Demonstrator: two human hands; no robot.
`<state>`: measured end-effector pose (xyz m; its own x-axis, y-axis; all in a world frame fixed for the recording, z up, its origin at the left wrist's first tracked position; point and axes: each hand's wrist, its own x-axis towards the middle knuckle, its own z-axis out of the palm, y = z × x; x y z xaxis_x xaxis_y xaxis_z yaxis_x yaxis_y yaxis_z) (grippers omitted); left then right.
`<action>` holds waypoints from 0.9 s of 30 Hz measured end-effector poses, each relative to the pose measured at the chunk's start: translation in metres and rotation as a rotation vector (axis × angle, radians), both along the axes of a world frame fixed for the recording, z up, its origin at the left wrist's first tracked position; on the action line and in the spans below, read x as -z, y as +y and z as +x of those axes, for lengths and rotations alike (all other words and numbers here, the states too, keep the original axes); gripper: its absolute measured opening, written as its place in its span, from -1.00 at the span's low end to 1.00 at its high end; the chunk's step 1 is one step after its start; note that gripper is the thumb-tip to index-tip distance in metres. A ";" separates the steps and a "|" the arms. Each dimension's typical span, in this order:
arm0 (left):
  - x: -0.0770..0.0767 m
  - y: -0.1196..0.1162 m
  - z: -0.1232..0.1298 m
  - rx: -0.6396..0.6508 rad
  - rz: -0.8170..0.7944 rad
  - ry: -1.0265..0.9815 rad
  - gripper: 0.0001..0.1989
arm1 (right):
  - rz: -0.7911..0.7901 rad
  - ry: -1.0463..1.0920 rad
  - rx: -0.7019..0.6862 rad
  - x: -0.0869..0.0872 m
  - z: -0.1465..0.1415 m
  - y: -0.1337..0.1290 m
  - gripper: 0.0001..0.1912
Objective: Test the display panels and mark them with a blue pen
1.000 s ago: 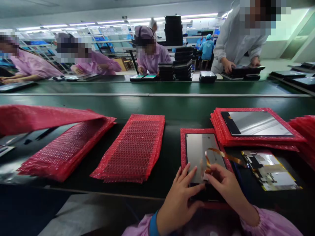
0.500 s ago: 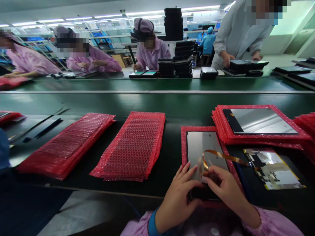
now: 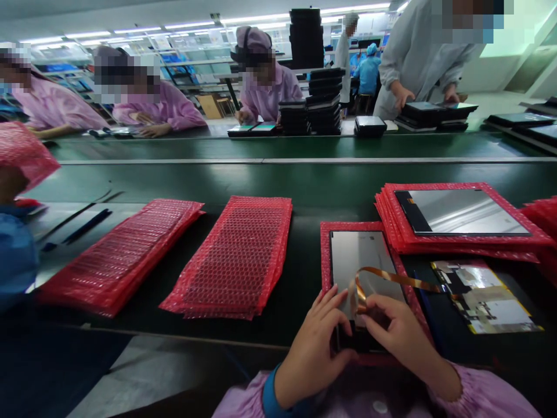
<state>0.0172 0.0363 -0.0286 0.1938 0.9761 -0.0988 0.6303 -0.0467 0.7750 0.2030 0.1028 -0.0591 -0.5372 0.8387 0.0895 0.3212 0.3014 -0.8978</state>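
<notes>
A flat display panel (image 3: 348, 249) with a silvery back lies on a red bubble-wrap bag (image 3: 325, 232) in front of me. My left hand (image 3: 319, 342) rests at the panel's lower left edge, fingers apart, gripping nothing. Over the panel's lower part, my right hand (image 3: 394, 328) pinches the end of a copper-coloured flex cable (image 3: 383, 271) between thumb and forefinger. The cable arches up and runs right to a circuit board assembly (image 3: 491, 296) with yellow edges. My fingers partly hide the panel's dark lower strip.
Two stacks of red bubble-wrap bags (image 3: 237, 255) (image 3: 126, 249) lie to the left. At right, another panel (image 3: 465, 212) tops a bag stack. Dark tweezers (image 3: 89, 225) lie far left, near a neighbour's blue sleeve (image 3: 17, 255). Co-workers sit beyond the green conveyor (image 3: 174, 177).
The cable's loop has shifted slightly left, and my left forefinger has curled a little. At far left a neighbour's hand has lifted a red bubble-wrap bag. A person in white appears at the back.
</notes>
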 end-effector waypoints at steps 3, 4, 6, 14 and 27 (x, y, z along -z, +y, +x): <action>-0.001 0.000 0.000 0.009 0.000 0.011 -0.66 | 0.000 -0.007 -0.018 0.001 0.000 0.000 -0.81; -0.001 0.000 0.000 0.008 -0.003 0.015 -0.66 | -0.001 -0.008 -0.022 0.001 0.000 0.000 -0.80; -0.002 -0.001 0.000 0.009 -0.007 0.017 -0.66 | -0.004 -0.010 -0.031 0.001 0.000 0.001 -0.80; 0.001 -0.001 0.000 0.027 0.041 0.037 -0.67 | 0.025 -0.019 -0.031 -0.002 0.000 0.002 -0.81; 0.030 -0.023 -0.002 0.091 0.777 0.461 -0.66 | 0.018 -0.041 -0.065 0.000 0.000 0.005 -0.78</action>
<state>0.0149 0.0137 -0.0590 0.3775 0.7830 0.4944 0.8387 -0.5154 0.1759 0.2031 0.1075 -0.0588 -0.5942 0.8002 0.0812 0.3368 0.3392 -0.8784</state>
